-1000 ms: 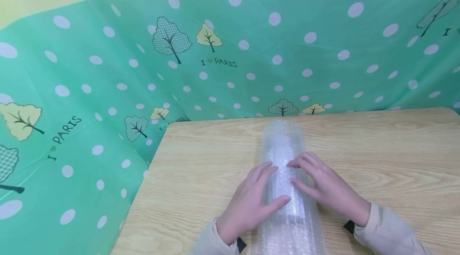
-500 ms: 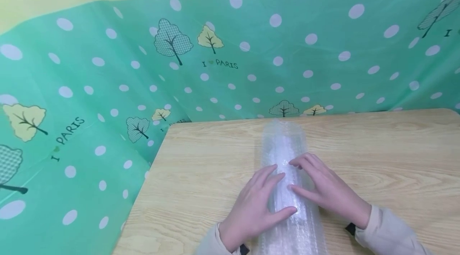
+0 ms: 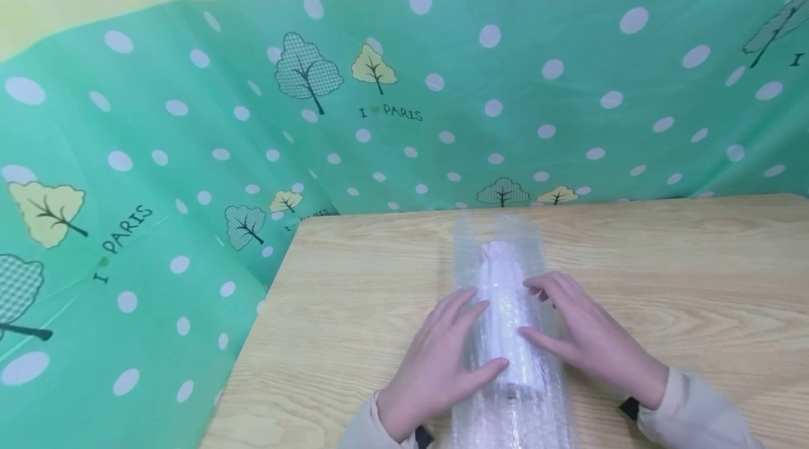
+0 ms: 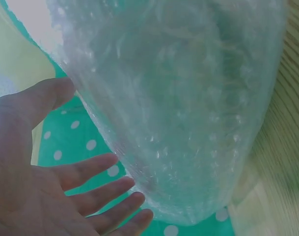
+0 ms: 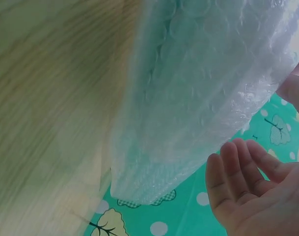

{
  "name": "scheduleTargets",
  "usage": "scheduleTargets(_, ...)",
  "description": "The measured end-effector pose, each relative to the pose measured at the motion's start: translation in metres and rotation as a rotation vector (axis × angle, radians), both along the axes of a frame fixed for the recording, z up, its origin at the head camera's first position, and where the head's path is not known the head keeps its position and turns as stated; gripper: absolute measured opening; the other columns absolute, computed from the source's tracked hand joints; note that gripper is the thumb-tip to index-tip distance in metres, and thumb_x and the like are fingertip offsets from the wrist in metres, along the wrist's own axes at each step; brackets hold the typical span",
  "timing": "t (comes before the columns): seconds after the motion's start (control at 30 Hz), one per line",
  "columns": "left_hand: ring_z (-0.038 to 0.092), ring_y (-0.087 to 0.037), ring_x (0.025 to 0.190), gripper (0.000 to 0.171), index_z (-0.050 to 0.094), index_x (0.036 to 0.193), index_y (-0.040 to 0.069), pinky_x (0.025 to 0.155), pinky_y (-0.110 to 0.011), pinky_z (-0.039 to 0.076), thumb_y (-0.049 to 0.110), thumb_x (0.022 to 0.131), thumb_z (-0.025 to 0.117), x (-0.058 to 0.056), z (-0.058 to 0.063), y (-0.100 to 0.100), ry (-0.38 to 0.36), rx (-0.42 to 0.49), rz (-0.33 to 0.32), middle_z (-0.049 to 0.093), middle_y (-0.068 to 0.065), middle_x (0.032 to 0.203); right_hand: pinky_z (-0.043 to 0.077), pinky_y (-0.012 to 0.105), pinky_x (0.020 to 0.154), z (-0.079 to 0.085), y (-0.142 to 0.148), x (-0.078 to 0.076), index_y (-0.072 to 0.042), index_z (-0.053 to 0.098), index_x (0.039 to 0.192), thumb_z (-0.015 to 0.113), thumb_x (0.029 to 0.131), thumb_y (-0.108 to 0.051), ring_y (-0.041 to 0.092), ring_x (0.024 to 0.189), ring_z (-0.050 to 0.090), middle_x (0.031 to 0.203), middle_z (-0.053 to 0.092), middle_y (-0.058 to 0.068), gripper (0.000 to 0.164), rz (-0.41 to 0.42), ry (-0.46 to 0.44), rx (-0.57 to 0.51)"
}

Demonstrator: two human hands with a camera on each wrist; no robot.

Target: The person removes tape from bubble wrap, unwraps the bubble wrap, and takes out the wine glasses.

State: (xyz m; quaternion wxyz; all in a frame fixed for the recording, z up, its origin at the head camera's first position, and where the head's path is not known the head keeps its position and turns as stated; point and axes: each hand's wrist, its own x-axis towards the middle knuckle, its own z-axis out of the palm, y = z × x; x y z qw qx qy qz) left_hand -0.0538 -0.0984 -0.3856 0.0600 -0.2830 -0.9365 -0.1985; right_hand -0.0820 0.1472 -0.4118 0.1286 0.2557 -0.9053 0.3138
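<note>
A sheet of clear bubble wrap (image 3: 515,421) runs lengthwise over the table, with a whitish cylinder-like bundle (image 3: 505,301) lying along its middle. Whether the bundle is a separate object or more rolled wrap I cannot tell. My left hand (image 3: 436,365) touches its left side, fingers extended and thumb spread over the top. On the other side, my right hand (image 3: 584,336) rests its thumb and gently bent fingertips against the wrap. In the left wrist view the left hand (image 4: 66,177) lies along the wrap's edge. The right hand (image 5: 257,187) shows loosely bent fingers beside the wrap.
The wood-grain table (image 3: 360,273) extends to both sides of the wrap. Behind it and to the left hangs a green dotted curtain (image 3: 392,69) with printed trees. Table edges lie at the back and left.
The wrap has loosened: its far end now shows two separate flaps and the whitish bundle stands out more clearly. My right hand has shifted slightly right, my left slightly left.
</note>
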Motion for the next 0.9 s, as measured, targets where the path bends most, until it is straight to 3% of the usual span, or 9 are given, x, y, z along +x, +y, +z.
scheduleTargets(0.4,0.041,-0.023,0.141,0.071,0.047,0.146,0.013,0.114,-0.045,0.041,0.056,0.091,0.063,-0.006,0.002,-0.007,-0.011,0.057,0.025,0.043,-0.007,0.153,0.055,0.047,0.093,0.000,0.010,-0.005,-0.007,0.056,0.128,0.084,0.078,-0.031,0.019,0.114,0.053,0.122,0.058,0.001,0.062,0.001,0.034,0.042)
scheduleTargets(0.63,0.038,-0.023,0.143,0.069,0.045,0.147,0.013,0.112,-0.047,0.042,0.052,0.092,0.063,-0.005,0.002,-0.007,-0.087,0.083,0.048,0.039,-0.008,0.156,0.056,0.053,0.091,0.001,0.015,-0.006,-0.009,0.057,0.134,0.083,0.078,-0.028,0.025,0.120,0.051,0.133,0.054,0.007,0.065,0.032,0.057,0.076)
scheduleTargets(0.9,0.040,-0.025,0.141,0.067,0.047,0.145,0.011,0.112,-0.045,0.043,0.044,0.091,0.069,-0.006,0.001,-0.007,-0.085,0.054,0.075,0.041,-0.011,0.154,0.056,0.054,0.091,0.002,0.020,-0.007,-0.014,0.057,0.136,0.079,0.078,-0.018,0.029,0.126,0.047,0.142,0.050,0.010,0.063,0.076,0.079,0.112)
